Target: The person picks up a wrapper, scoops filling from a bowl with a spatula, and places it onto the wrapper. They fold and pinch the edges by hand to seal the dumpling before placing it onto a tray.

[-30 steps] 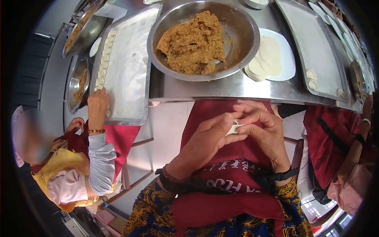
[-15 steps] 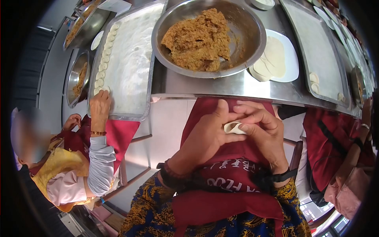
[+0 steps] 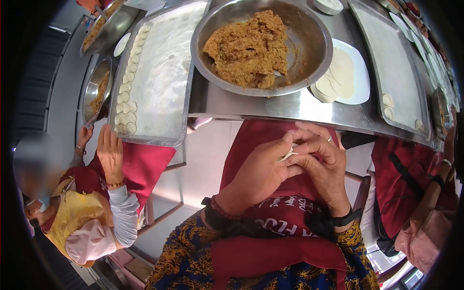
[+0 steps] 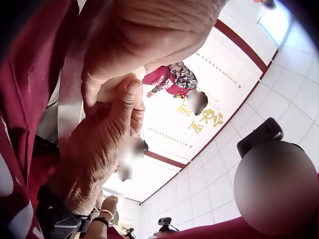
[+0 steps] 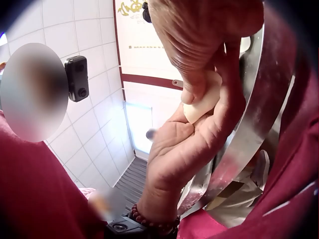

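A pale dumpling (image 3: 290,153) is held between my two hands over the apron, mostly hidden by fingers in the head view. My left hand (image 3: 261,170) holds it from the left, the thumb against its near side. From the right, my right hand (image 3: 323,162) pinches its edge between thumb and fingers. In the right wrist view the dumpling (image 5: 205,102) lies on the left fingers, the right thumb pressing its face. Between the hands in the left wrist view, a strip of the dough (image 4: 113,89) shows beside the right thumb.
Ahead on the steel table stands a large bowl (image 3: 314,72) of brown filling. Right of it is a white plate (image 3: 361,79) with round wrappers. A floured tray (image 3: 164,92) at left bears a row of dumplings; another tray (image 3: 398,72) stands right. Beside me sits a person (image 3: 92,208).
My left thumb has come down from upright onto the dumpling, whose open side no longer shows. The neighbour's hand has drawn back from the left tray, leaving dumplings at its near corner.
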Demonstrator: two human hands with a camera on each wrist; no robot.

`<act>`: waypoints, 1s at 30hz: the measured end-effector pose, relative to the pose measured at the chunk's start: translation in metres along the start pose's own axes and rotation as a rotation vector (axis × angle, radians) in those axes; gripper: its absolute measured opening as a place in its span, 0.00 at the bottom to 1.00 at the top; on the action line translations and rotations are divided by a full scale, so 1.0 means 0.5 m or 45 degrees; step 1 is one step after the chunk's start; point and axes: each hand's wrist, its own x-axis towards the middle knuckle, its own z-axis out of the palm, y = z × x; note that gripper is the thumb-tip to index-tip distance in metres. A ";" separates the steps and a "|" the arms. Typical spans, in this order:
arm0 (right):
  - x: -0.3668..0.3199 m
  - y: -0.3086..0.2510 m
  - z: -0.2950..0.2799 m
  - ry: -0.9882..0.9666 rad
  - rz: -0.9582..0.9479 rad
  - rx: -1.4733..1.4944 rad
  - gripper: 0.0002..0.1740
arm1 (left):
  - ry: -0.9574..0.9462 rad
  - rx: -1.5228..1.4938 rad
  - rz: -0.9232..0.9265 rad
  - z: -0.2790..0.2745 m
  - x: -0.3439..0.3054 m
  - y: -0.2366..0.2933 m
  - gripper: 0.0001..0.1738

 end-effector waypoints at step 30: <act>-0.005 -0.020 0.022 0.123 0.041 0.208 0.18 | 0.058 0.142 0.102 -0.015 -0.005 -0.015 0.21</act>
